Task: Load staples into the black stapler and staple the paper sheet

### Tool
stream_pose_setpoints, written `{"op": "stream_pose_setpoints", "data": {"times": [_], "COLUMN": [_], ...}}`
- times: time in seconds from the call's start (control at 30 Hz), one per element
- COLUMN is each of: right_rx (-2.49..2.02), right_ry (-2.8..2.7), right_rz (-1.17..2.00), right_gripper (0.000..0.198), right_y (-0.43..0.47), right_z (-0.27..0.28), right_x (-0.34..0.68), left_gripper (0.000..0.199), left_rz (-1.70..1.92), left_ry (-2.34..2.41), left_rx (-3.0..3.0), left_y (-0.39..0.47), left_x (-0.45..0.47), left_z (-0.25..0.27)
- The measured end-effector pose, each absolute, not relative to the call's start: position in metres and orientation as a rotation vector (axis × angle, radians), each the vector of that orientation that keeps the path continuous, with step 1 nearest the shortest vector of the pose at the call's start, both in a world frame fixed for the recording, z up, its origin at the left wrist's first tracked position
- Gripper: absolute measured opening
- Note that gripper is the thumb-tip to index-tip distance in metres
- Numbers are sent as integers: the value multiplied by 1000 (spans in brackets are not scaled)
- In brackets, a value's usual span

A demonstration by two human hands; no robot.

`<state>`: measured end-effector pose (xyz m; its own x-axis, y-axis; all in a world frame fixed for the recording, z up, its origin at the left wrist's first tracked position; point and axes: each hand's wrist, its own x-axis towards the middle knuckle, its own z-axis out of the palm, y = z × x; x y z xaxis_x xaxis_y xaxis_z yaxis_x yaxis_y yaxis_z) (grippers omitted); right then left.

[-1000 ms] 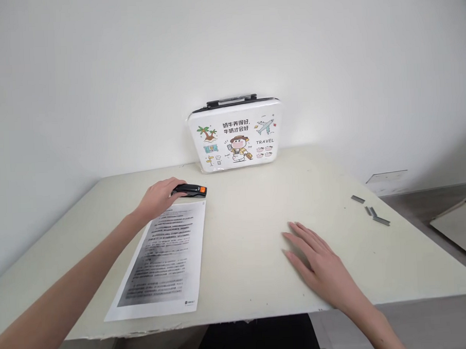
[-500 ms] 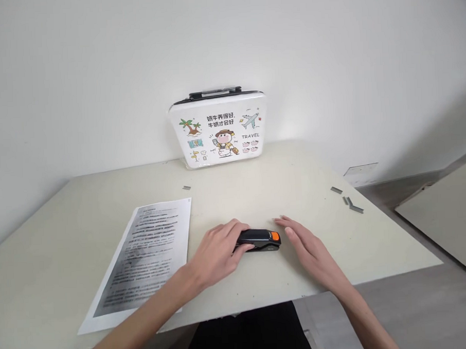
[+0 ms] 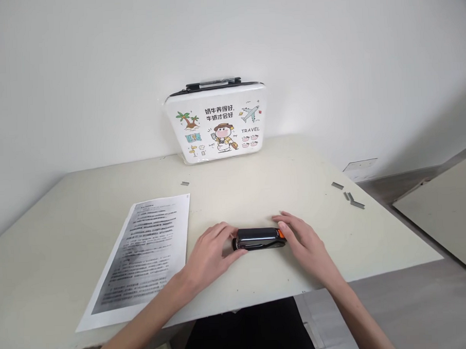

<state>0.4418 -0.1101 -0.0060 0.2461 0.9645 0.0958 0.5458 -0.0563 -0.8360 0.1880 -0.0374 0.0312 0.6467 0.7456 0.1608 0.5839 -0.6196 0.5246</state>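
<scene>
A black stapler [image 3: 259,236] with an orange part [image 3: 281,233] at its right end lies lengthwise on the table in front of me. My left hand [image 3: 211,250] pinches its left end, thumb at the front and fingers behind. At the other end, my right hand [image 3: 308,248] has its thumb on the orange part, with its fingers curving round the far side. Some of the fingertips are hidden behind the stapler. To the left lies a printed sheet of paper [image 3: 143,250], apart from the stapler.
A white case [image 3: 219,123] with cartoon prints stands against the wall at the back. Several strips of staples [image 3: 357,204] lie near the table's right edge. Another staple strip [image 3: 185,183] rests between paper and case. The table's front edge [image 3: 208,314] is close to me.
My right hand has come onto the stapler's right end, its thumb now on the orange part. My left hand has slid back to the left end, uncovering more of the stapler's top.
</scene>
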Motion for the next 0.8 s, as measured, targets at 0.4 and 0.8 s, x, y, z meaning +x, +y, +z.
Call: {"op": "stream_pose_setpoints", "data": {"times": [0.4,0.8], "right_rx": [-1678,-1683], "right_ry": [-1546,-1720], "right_rz": [629,486], "right_gripper": [43,55], "right_y": [-120,-123], "right_z": [-7,-16], "right_x": [441,436], "left_gripper": [13,33], "left_rz": [577,585], "left_ry": [1018,1349], "left_rx": [2497,2598], "left_y": [-35,36], "left_x": [173,105], "left_z": [32,53]}}
